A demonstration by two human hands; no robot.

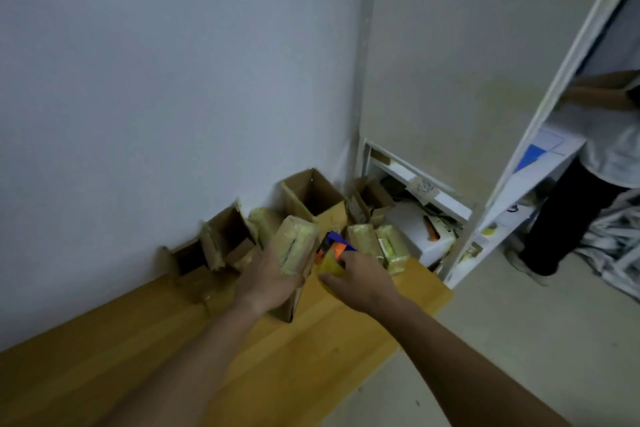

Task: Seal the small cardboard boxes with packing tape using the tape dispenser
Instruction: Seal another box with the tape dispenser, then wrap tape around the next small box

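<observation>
Head view: left hand (273, 274) wrapped around small taped cardboard box (294, 250), fingers curled over its top — box standing on wooden table (138, 350) near the wall. Right hand (360, 279) gripping blue-and-orange tape dispenser (334, 250), just beside the box. Open boxes (311, 196) behind, against the wall.

- The left hand (268, 276) covered the near side of the box (294, 253) it held; its fingertips were out of sight.
- The right hand (363, 279) hid most of the dispenser (334, 248), so the grip was unclear.
- A bystander (595, 163) was cut off by the right edge.
- Shelf (420, 185) clutter was too blurred to identify.
</observation>
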